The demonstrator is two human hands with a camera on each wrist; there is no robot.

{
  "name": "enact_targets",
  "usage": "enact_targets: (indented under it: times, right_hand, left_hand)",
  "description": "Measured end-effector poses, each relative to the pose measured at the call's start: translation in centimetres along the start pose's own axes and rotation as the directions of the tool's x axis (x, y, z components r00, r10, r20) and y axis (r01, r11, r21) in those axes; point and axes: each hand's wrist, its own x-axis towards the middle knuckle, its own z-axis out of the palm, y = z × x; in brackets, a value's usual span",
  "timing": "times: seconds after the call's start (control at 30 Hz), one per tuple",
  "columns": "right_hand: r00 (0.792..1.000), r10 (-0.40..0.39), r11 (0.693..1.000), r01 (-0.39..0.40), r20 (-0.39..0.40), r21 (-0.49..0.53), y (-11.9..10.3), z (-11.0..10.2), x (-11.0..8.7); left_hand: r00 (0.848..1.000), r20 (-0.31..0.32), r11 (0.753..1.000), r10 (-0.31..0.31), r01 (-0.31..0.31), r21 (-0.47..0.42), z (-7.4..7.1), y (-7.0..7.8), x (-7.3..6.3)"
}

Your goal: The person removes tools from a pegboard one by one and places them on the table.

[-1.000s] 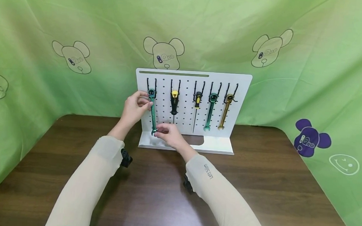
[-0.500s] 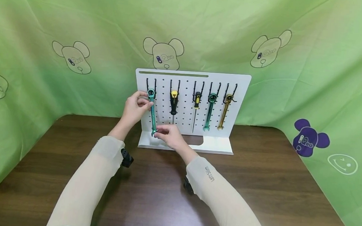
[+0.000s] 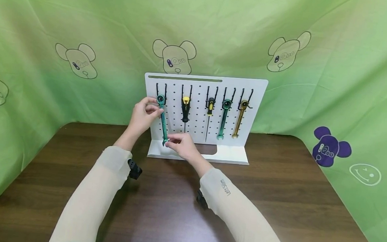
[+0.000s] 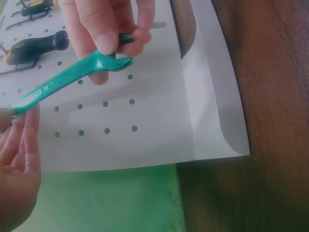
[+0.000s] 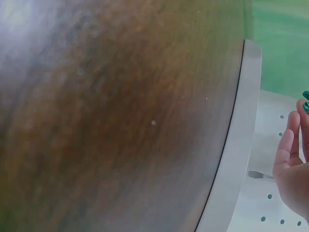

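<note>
A green combination wrench (image 3: 163, 122) stands nearly upright before the left end of a white pegboard (image 3: 192, 136), its ring end at the leftmost black hook (image 3: 157, 88). My left hand (image 3: 143, 115) pinches its upper shaft between thumb and fingers. Lower down, my right hand (image 3: 182, 144) pinches the open-jawed end, thumb in front. In the left wrist view, the wrench (image 4: 72, 72) slants between both hands, its open end at the right thumb and fingertips. Only a bit of the green open end (image 5: 306, 106) shows by the right hand (image 5: 292, 159) in the right wrist view.
To the right on the pegboard hang a black-and-yellow screwdriver (image 3: 185, 111), a slimmer screwdriver (image 3: 210, 107), a second green wrench (image 3: 224, 119) and a gold wrench (image 3: 241, 118). The board's foot rests on a brown wooden table (image 3: 174, 202). Behind is a green curtain (image 3: 220, 33).
Both hands keep their grip on the wrench and stay almost in place. The view shifts very slightly; the wrench's ring end appears a touch more turned toward the camera than a second ago.
</note>
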Motion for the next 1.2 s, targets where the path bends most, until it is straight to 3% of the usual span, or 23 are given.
enact_targets:
  times: [1.2]
  right_hand:
    - [0.999, 0.035, 0.999, -0.036, 0.040, 0.027, -2.1, -0.7, -2.0]
  left_hand:
    - [1.000, -0.005, 1.000, 0.019, -0.019, -0.024, -0.5, 1.2, -2.1]
